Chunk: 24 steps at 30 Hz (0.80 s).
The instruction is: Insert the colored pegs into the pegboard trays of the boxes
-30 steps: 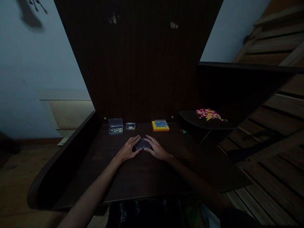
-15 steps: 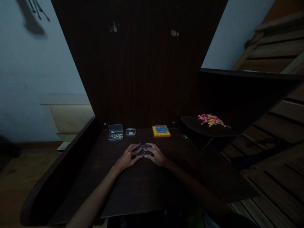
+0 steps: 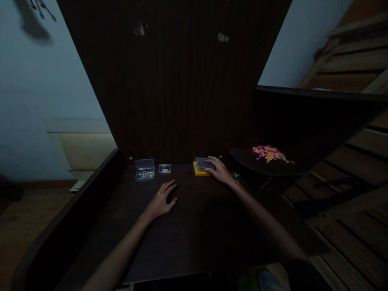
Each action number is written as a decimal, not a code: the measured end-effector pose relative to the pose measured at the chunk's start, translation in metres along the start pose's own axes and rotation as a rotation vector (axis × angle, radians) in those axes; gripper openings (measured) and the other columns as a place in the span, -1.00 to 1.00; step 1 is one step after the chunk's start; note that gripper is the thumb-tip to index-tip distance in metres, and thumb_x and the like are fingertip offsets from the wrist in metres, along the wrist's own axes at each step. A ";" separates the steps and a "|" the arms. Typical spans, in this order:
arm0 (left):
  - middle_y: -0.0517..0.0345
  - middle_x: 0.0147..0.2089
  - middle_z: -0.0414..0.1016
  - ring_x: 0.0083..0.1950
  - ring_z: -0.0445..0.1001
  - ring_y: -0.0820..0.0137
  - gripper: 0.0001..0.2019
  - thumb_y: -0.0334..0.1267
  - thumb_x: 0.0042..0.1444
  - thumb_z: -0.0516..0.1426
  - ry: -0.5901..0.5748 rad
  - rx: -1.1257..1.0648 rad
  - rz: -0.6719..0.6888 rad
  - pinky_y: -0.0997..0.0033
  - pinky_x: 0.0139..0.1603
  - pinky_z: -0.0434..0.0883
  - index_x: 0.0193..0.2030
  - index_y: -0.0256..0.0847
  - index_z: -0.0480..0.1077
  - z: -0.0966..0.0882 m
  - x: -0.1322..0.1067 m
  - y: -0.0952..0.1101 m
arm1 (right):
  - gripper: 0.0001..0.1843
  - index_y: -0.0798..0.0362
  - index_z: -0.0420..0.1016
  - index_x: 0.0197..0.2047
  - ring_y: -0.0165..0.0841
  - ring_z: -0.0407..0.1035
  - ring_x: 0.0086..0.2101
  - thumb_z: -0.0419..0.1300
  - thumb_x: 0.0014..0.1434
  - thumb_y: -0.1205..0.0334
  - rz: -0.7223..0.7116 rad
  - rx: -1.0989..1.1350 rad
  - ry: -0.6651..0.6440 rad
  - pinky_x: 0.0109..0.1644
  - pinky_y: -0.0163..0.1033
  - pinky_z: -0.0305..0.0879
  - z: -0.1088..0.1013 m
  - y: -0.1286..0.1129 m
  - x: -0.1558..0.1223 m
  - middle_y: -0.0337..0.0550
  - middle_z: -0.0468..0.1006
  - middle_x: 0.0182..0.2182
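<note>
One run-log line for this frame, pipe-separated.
left hand: open, nothing held | right hand: at clear case over yellow box, grip unclear | far left: open case, pale pieces inside | right shelf: colourful pile

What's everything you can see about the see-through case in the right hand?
The see-through case is flat, rectangular and greyish, seemingly clear plastic. It lies over the yellow box, whose edge shows below it. The right hand holds its right end. Its contents, and whether it rests on the box, are unclear.

Desktop [image 3: 182, 234]: dark wood-look, smooth, faint sheen.
Back panel [image 3: 184, 97]: wood grain, rough scuffs [image 3: 223, 38].
Held case [image 3: 201, 162]: clear plastic, smooth.
Slatted frame [image 3: 351, 61]: matt wood.
</note>
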<state>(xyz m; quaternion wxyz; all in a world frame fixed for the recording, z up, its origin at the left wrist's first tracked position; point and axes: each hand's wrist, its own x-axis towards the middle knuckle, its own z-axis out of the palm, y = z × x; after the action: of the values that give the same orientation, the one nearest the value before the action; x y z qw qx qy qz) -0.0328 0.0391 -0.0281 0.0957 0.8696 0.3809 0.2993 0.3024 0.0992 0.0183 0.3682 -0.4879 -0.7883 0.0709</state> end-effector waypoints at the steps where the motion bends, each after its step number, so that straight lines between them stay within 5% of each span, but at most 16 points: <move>1: -0.14 0.31 0.24 0.29 0.27 0.11 -0.56 -0.21 0.16 0.12 0.004 0.007 0.000 -0.01 0.26 0.34 0.18 -0.24 0.32 0.001 0.000 -0.001 | -0.63 0.05 0.45 0.06 -0.14 0.25 0.16 0.20 0.18 0.18 0.007 -0.009 -0.018 0.24 0.10 0.15 -0.005 0.010 0.005 0.07 0.34 0.17; 8: -0.13 0.25 0.32 0.25 0.32 0.10 -0.72 -0.26 0.15 0.10 0.018 0.040 0.005 -0.02 0.21 0.40 -0.02 -0.24 0.47 0.001 0.000 0.000 | -0.61 0.06 0.45 0.05 -0.15 0.30 0.13 0.23 0.14 0.20 -0.005 0.000 -0.108 0.22 0.11 0.18 -0.006 0.046 0.020 0.10 0.38 0.14; 24: -0.13 0.21 0.35 0.22 0.34 0.11 -0.75 -0.29 0.14 0.11 0.028 0.020 0.013 0.00 0.18 0.42 -0.07 -0.24 0.48 0.002 0.000 0.000 | -0.55 0.05 0.43 0.12 -0.13 0.24 0.20 0.20 0.14 0.24 -0.004 0.034 -0.203 0.26 0.10 0.14 -0.008 0.053 0.021 0.09 0.32 0.22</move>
<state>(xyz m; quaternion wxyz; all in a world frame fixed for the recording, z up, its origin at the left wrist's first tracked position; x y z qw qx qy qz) -0.0312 0.0389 -0.0298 0.0797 0.8686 0.3797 0.3083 0.3404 0.1415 0.0099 0.2946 -0.4703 -0.8213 0.1326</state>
